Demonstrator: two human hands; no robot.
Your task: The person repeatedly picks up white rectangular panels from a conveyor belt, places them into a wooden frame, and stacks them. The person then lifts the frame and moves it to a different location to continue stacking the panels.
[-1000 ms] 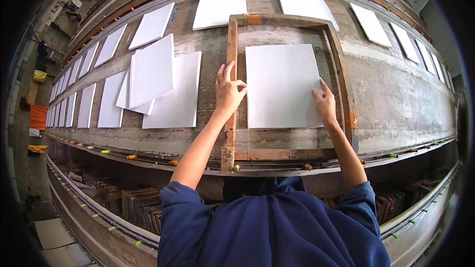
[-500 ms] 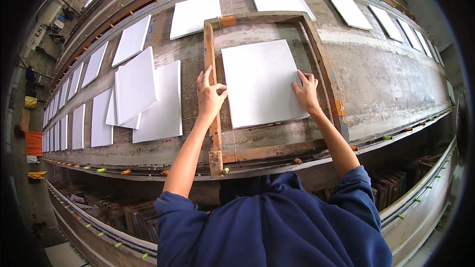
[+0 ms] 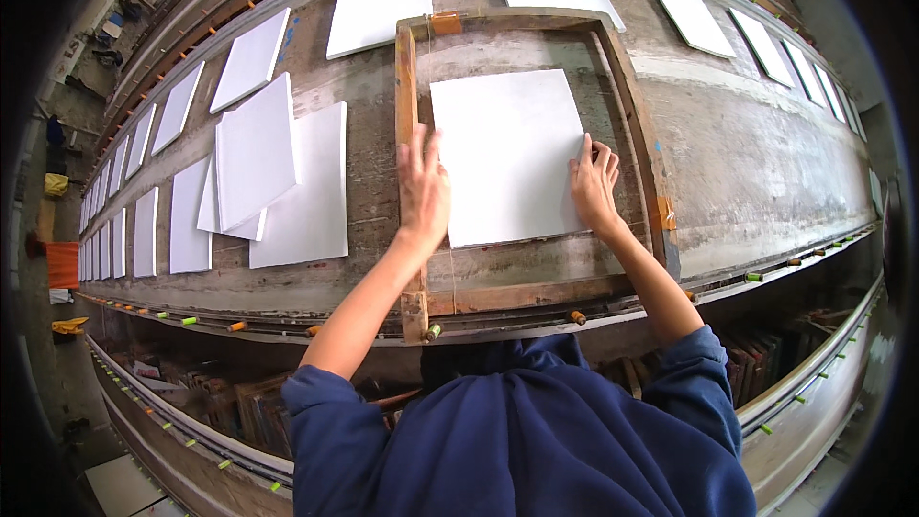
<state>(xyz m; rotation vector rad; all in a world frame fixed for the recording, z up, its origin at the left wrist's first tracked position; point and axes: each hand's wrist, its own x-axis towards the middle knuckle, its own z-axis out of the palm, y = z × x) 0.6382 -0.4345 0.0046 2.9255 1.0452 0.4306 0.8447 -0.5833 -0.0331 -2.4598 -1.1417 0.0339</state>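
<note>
The left hand (image 3: pixel 424 188), no longer pinched, extends straight-fingered along the left edge of the white pad (image 3: pixel 507 153) inside the wooden frame (image 3: pixel 406 77); the right hand (image 3: pixel 595 188) (its grip I cannot tell) curls opposite, seemingly bracketing both sides.

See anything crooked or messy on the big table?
Yes. Left of the wooden frame, one white piece lies askew across other white pieces. That looks odd because most others lie separately in rows.
</note>
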